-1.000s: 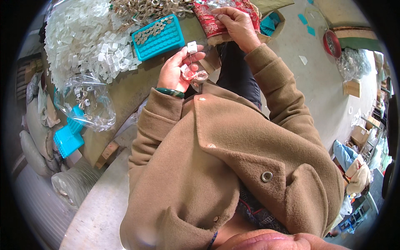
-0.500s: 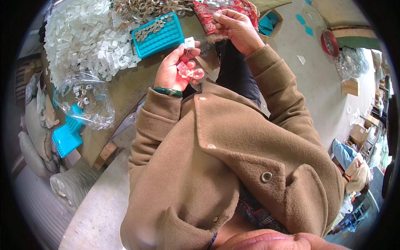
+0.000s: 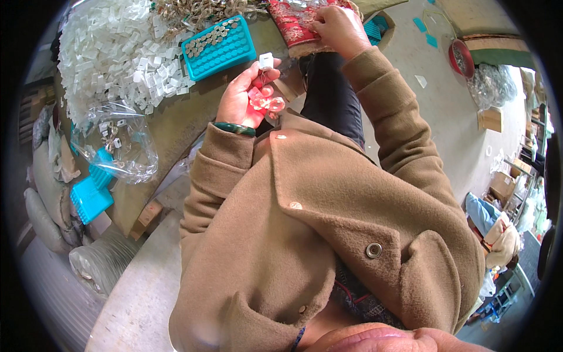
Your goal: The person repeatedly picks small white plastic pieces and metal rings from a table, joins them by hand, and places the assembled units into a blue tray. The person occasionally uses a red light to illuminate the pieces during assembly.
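My left hand (image 3: 239, 97) is closed, with a small white square tag (image 3: 265, 61) pinched at the fingertips. A thin cord or wire runs down from the tag to clear faceted beads (image 3: 267, 103), which rest on the palm and look reddish. My right hand (image 3: 342, 29) is at the red patterned cloth (image 3: 299, 40), where clear shiny pieces (image 3: 305, 13) lie. Its fingers are bent together at the cloth; what they hold, if anything, is hidden.
A blue tray (image 3: 220, 53) with round metallic pieces stands beside a big heap of white square tags (image 3: 111, 53). Left of me lie a clear plastic bag (image 3: 141, 155) and blue trays (image 3: 92, 199). Beyond my right hand stands a box of blue pieces (image 3: 384, 32); a red basin (image 3: 460, 58) is farther right.
My right hand has moved from a raised position onto the red cloth, its fingers now among the clear pieces. My left hand keeps its hold on the tag and beads.
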`<state>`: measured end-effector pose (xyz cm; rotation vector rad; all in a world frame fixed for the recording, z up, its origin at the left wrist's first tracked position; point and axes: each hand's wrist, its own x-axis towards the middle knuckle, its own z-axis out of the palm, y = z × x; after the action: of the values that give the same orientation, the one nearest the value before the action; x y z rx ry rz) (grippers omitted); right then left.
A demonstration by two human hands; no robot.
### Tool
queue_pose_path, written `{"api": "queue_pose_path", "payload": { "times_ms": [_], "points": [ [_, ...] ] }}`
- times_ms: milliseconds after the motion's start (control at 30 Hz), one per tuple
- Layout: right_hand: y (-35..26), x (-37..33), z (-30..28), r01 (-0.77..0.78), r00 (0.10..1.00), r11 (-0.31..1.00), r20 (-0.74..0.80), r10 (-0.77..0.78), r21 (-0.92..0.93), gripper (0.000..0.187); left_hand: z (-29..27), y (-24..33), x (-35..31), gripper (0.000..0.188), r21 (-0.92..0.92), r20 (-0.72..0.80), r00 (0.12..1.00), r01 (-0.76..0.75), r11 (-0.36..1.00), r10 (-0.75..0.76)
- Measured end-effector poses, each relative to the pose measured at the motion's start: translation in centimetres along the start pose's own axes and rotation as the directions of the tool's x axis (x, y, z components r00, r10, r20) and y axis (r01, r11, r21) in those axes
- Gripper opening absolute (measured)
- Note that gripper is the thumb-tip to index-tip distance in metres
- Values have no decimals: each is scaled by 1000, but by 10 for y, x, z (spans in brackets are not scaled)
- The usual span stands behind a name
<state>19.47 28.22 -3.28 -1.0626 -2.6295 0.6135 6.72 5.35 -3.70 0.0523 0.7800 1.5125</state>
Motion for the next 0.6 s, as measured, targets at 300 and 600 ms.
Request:
{"api": "queue_pose_path", "payload": {
  "times_ms": [300, 600],
  "points": [
    [-22, -32, -5, 6, 1000, 455, 7, -27, 890, 19, 3, 0, 1, 40, -49, 6, 999, -50, 998, 50],
    [-82, -56, 20, 177, 959, 426, -59, -276, 887, 13, 3, 3, -9, 27, -152, 46, 990, -125, 980, 133]
  ]
}}
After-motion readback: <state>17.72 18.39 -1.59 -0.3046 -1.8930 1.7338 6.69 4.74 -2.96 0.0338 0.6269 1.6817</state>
